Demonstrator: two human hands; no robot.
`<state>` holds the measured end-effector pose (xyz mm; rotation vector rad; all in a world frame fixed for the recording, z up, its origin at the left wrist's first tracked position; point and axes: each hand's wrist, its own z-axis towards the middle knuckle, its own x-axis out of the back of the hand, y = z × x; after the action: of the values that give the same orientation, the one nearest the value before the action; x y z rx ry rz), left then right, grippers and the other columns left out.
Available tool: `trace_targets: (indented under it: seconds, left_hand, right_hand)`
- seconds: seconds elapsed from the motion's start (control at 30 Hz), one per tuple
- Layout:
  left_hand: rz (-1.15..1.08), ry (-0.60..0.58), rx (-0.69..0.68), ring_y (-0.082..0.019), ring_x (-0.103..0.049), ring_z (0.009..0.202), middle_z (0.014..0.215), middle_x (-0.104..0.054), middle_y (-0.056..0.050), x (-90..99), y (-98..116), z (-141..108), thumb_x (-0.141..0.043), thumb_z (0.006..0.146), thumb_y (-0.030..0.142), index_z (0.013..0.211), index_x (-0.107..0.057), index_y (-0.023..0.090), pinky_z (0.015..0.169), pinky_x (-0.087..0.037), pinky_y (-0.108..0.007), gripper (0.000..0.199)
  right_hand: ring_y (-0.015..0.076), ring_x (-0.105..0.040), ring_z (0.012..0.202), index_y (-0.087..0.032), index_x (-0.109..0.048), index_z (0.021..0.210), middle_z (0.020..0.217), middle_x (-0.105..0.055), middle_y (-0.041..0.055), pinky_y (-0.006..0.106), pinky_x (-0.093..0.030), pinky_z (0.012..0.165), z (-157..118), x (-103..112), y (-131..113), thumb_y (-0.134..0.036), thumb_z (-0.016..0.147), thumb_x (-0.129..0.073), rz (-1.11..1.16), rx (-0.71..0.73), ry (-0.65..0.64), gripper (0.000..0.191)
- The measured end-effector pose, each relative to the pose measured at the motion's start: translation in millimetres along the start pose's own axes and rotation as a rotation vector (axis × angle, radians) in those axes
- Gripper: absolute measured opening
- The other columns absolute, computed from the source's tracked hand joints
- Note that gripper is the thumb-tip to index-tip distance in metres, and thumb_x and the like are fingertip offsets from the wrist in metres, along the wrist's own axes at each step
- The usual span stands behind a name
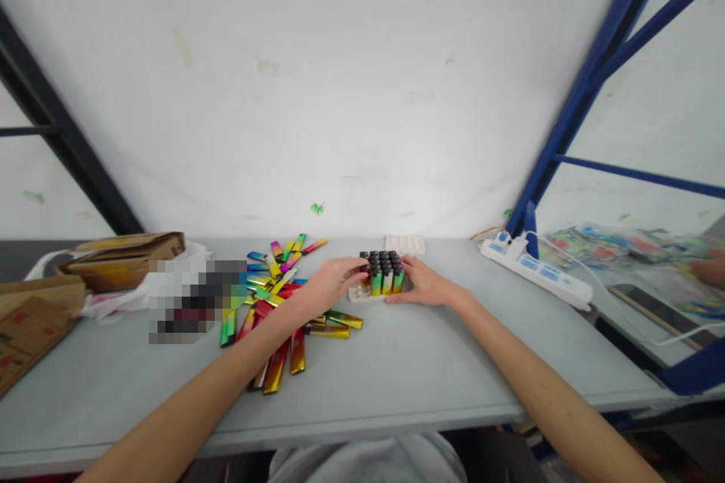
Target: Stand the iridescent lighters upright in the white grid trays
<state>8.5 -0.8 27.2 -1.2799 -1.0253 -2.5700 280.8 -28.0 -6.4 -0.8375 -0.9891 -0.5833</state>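
Several lighters (387,283) with black tops and shiny green-to-yellow bodies stand upright, packed in rows in a small white tray (359,294). From the left, my left hand (331,283) reaches over the tray's edge, its fingers pinched at a lighter by the left of the rows. My right hand (427,285) braces the right side, its thumb low at the front corner of the tray and its fingers behind along the lighters. Loose shiny lighters (297,351) in red, gold, green and blue lie in a pile around and under my left forearm.
Behind the rows, a second white tray (405,244) lies against the wall. Cardboard boxes (121,260) and a white plastic bag are at left, near a blurred-out patch. A power strip (535,272) with cables sits by the blue frame at right; beyond it shows another person's hand (709,272).
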Motion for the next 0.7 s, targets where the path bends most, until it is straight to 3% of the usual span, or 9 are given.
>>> trace_targets:
  seconds: [0.37, 0.43, 0.5, 0.6, 0.7]
  left_hand:
    - [0.15, -0.03, 0.037, -0.021, -0.067, 0.085, 0.099, -0.072, -0.005, -3.2, 1, 0, -0.05, 0.098, 0.035, 0.141, -0.048, 0.025, 0.081, -0.05, -0.032, 0.045]
    - [0.199, -0.004, 0.062, -0.021, -0.065, 0.08, 0.092, -0.07, -0.004, 5.2, 2, 1, -0.054, 0.096, 0.04, 0.141, -0.048, 0.023, 0.076, -0.049, -0.031, 0.048]
    - [0.237, 0.006, 0.061, -0.02, -0.064, 0.076, 0.085, -0.069, -0.002, 18.5, 3, 0, -0.06, 0.093, 0.044, 0.127, -0.059, 0.019, 0.074, -0.047, -0.029, 0.042]
    - [0.215, -0.171, 0.048, -0.018, -0.065, 0.075, 0.079, -0.07, -0.002, 41.9, 3, -3, -0.065, 0.088, 0.043, 0.093, -0.07, 0.017, 0.073, -0.046, -0.027, 0.026]
    - [0.156, -0.441, 0.053, -0.019, -0.067, 0.088, 0.092, -0.073, -0.003, 58.2, 0, -8, -0.071, 0.084, 0.039, 0.089, -0.076, 0.02, 0.081, -0.047, -0.025, 0.02]
  right_hand:
    - [0.034, -0.056, 0.111, -0.014, -0.063, 0.126, 0.119, -0.061, 0.0158, 0.048, -0.048, 0.098, -1, 2, -2, -0.069, 0.076, -0.073, -0.001, -0.024, -0.019, 0.075]
    - [0.0339, -0.056, 0.111, -0.015, -0.063, 0.126, 0.119, -0.061, 0.0152, 0.048, -0.048, 0.098, -1, 2, -3, -0.07, 0.077, -0.073, -0.004, -0.022, -0.016, 0.074]
    - [0.0338, -0.057, 0.11, -0.015, -0.063, 0.125, 0.118, -0.061, 0.0152, 0.048, -0.048, 0.098, -1, 1, -3, -0.071, 0.076, -0.072, -0.009, -0.027, -0.011, 0.074]
    - [0.0343, -0.057, 0.109, -0.013, -0.063, 0.124, 0.119, -0.061, 0.0168, 0.049, -0.048, 0.097, -1, 0, -2, -0.073, 0.075, -0.071, -0.02, -0.041, -0.007, 0.078]
    - [0.035, -0.057, 0.109, -0.012, -0.062, 0.125, 0.12, -0.06, 0.0179, 0.049, -0.049, 0.097, -1, -1, -1, -0.075, 0.074, -0.071, -0.033, -0.048, -0.012, 0.081]
